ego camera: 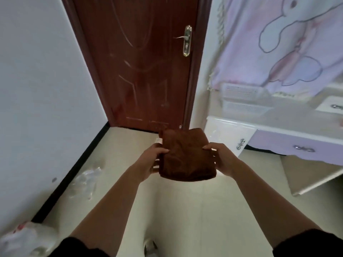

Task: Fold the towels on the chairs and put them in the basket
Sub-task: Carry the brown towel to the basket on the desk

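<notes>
A brown towel (186, 156), folded into a thick square, hangs in the air in front of me above the pale floor. My left hand (153, 159) grips its left edge, thumb on top. My right hand (221, 158) grips its right edge the same way. A white perforated basket (243, 93) stands on the dresser top at the right, beyond and above the towel. No chair is in view.
A dark red door (141, 62) is shut straight ahead. A white and lilac dresser (278, 134) with drawer handles fills the right side, a pink cloth (287, 43) hanging behind it. Clear plastic bags (85, 180) lie by the left wall's skirting.
</notes>
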`<action>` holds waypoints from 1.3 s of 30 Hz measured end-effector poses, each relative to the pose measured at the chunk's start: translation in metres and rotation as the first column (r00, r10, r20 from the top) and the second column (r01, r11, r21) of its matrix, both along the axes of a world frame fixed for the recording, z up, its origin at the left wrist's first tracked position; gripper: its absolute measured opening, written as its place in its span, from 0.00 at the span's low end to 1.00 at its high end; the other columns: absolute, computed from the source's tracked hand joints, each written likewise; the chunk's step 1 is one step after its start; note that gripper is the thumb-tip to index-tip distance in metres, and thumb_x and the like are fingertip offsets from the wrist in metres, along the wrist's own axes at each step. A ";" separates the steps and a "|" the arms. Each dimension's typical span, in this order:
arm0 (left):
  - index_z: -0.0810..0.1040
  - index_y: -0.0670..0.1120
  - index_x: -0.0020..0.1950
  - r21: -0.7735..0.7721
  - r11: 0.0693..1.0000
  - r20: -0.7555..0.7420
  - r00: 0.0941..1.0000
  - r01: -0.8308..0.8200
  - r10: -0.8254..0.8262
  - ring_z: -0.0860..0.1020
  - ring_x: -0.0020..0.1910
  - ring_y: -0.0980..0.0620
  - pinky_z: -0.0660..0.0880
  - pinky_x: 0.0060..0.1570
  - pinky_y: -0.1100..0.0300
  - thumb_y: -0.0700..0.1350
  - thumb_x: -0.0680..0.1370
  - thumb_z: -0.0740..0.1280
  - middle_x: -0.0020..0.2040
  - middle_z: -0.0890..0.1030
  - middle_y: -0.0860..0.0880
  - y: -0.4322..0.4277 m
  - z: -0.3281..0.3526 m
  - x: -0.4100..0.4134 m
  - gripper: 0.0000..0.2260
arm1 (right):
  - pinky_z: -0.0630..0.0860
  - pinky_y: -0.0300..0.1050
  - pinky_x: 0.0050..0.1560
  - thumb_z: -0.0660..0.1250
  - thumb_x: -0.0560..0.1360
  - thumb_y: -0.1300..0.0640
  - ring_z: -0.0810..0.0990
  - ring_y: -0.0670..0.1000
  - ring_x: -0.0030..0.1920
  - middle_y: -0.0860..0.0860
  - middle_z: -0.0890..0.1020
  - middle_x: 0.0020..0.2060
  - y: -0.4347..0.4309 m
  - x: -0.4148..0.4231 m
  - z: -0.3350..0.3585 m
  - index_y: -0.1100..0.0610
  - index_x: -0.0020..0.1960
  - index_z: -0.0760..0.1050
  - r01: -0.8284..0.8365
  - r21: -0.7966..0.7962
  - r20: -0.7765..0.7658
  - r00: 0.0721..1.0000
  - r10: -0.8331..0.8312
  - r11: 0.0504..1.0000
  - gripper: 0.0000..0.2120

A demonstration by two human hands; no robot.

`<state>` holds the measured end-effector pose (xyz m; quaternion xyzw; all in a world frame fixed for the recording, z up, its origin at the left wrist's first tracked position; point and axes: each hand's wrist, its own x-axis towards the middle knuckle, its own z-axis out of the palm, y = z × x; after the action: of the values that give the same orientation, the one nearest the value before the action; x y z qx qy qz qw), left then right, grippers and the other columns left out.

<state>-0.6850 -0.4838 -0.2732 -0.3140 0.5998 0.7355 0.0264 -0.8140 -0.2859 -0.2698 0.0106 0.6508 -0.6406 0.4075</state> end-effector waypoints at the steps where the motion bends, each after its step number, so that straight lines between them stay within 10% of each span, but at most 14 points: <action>1: 0.75 0.50 0.51 -0.003 0.999 -0.003 0.999 0.048 -0.048 0.77 0.45 0.48 0.73 0.40 0.58 0.43 0.76 0.65 0.48 0.80 0.48 0.005 0.002 -0.024 0.05 | 0.70 0.36 0.26 0.65 0.71 0.59 0.74 0.47 0.32 0.49 0.77 0.34 0.010 -0.017 0.000 0.56 0.44 0.76 0.041 -0.005 0.002 0.999 -0.041 0.999 0.03; 20: 0.79 0.48 0.59 0.031 0.919 0.043 0.919 0.392 -0.393 0.80 0.46 0.48 0.76 0.54 0.51 0.45 0.73 0.70 0.50 0.82 0.46 0.029 -0.002 -0.448 0.14 | 0.70 0.45 0.41 0.71 0.60 0.57 0.75 0.54 0.39 0.52 0.79 0.35 0.066 -0.359 -0.001 0.56 0.39 0.82 0.500 -0.005 0.029 0.866 -0.500 0.866 0.09; 39: 0.73 0.41 0.60 -0.250 0.872 0.246 0.899 0.420 -0.363 0.80 0.43 0.47 0.79 0.43 0.55 0.43 0.76 0.70 0.49 0.80 0.42 0.042 -0.061 -0.676 0.15 | 0.72 0.44 0.41 0.66 0.70 0.61 0.75 0.52 0.39 0.53 0.78 0.40 0.065 -0.612 -0.067 0.59 0.54 0.79 0.255 0.254 0.083 0.955 -0.283 0.933 0.13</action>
<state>-1.3605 -0.4420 -0.3343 -0.2549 0.7493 0.5824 0.1855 -1.4258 -0.2211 -0.3370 0.1869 0.6905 -0.6052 0.3493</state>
